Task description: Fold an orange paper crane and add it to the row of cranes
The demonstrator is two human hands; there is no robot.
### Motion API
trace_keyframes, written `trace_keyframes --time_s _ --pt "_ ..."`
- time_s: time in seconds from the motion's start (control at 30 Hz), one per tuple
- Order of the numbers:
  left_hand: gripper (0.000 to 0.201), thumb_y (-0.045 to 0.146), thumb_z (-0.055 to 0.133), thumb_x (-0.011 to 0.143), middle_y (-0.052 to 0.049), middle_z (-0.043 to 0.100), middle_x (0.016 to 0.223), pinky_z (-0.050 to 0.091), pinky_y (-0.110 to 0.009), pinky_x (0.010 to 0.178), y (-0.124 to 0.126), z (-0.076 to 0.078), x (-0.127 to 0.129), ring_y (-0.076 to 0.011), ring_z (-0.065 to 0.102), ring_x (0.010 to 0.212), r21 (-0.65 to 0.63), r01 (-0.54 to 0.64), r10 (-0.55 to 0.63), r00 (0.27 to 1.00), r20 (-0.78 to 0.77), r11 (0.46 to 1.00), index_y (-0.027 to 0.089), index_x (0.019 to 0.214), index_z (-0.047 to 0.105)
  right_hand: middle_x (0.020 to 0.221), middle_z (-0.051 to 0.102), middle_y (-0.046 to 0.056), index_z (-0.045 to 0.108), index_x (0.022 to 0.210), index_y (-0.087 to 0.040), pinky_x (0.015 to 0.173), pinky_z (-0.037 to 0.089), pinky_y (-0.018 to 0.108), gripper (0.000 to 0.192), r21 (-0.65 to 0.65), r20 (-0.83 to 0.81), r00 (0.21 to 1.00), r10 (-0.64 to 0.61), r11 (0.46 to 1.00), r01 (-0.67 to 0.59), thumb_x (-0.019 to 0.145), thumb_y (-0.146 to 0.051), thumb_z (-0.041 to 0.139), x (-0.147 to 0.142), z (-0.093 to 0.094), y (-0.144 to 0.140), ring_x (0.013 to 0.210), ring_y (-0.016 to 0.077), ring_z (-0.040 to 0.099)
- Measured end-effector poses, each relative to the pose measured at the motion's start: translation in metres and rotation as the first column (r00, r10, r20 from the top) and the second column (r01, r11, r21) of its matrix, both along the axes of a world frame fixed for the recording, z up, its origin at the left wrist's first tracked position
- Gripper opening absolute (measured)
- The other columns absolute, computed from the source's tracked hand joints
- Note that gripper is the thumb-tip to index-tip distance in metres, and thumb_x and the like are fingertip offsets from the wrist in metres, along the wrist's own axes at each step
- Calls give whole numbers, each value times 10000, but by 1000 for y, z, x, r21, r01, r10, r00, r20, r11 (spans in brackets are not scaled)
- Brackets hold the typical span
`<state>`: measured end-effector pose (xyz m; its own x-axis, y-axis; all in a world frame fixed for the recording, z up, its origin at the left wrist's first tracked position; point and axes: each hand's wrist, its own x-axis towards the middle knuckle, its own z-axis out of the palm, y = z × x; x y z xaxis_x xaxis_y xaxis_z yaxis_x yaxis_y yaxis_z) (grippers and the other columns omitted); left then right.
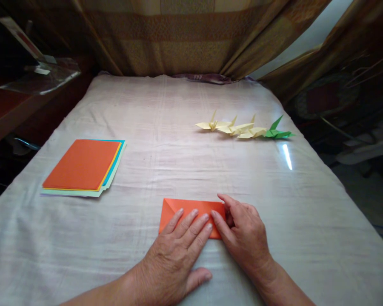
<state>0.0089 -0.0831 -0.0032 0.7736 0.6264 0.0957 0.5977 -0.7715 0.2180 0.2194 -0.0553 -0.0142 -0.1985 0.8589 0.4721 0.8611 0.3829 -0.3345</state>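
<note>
An orange sheet of origami paper (191,205), folded into a rectangle, lies flat on the cloth in front of me. A diagonal crease shows at its left end. My left hand (178,250) rests on the paper with its fingers stretched out flat and the thumb apart on the cloth. At the right end, my right hand (242,229) has its thumb on top of the paper and its index finger at the far right corner. Its other fingers curl under, partly hidden, so the edge between them shows only in part.
A stack of coloured square paper (83,163), orange on top, lies at the left. Several folded paper cranes (242,127), pale yellow and green, stand in a row at the far right. A pale cloth (166,170) covers the surface. Behind it hangs a brown curtain (166,42).
</note>
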Motion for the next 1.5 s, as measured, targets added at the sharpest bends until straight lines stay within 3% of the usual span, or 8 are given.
trace_keyframes --time_s 0.2,0.47,0.87,1.1,1.5 --pt "717 530 518 929 -67 361 1551 219 -463 1189 0 -3 1 -277 320 1427 28 0 0 1000 -1 1000 151 1502 314 1124 646 149 611 1122 -145 880 444 389 224 48 0 1000 2 999 -2 922 -168 513 4 6 -6 1036 237 597" --pt "692 540 514 923 -106 410 1520 258 -472 1169 2 -1 2 -286 371 1400 15 -12 12 1000 7 1000 152 1476 362 1240 674 85 654 1154 -173 1020 371 429 251 15 124 983 136 990 -139 942 -198 523 7 7 -21 1230 269 531" --pt "531 462 512 941 -137 472 1471 261 -492 1174 2 -4 2 -271 363 1407 17 -29 26 993 118 999 143 1361 456 1268 653 115 655 1170 -172 1029 399 431 291 -37 113 993 44 998 -40 939 -281 516 -2 5 -39 1229 260 541" --pt "497 436 520 939 -129 478 1469 277 -493 1164 1 -2 2 -267 381 1399 -9 -49 50 989 138 999 154 1344 455 1293 645 67 655 1209 -215 1094 305 436 313 -29 196 971 135 991 -132 924 -264 537 -1 6 -60 1267 253 509" --pt "416 451 552 914 -147 447 1488 276 -527 1152 3 -1 2 -295 381 1394 -48 -29 32 996 79 998 152 1204 559 1275 661 38 697 1128 -254 1121 231 481 255 -30 155 988 -12 999 17 942 -319 534 10 5 -75 1252 275 526"
